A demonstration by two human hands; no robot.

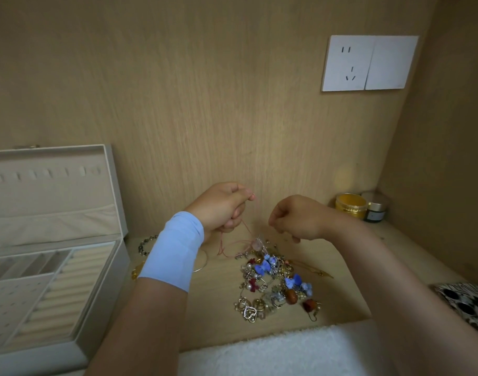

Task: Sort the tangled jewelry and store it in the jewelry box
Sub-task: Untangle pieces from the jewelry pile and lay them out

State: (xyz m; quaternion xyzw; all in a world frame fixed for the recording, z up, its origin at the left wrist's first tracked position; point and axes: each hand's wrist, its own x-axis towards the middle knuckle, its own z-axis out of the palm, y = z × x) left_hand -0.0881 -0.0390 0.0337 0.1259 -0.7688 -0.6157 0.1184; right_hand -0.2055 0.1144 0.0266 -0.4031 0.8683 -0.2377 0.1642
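Head view: my left hand (221, 207) pinches the pink cord (246, 226), which hangs down into the jewelry pile (276, 283) on the table. My right hand (297, 218) is curled just beside it; if it holds anything, I cannot tell. The open jewelry box (96, 294) lies left.

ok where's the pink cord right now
In the head view the pink cord hangs mid-frame, pinched in the left hand, its pale stone by the far edge of the jewelry pile, left of the right hand.
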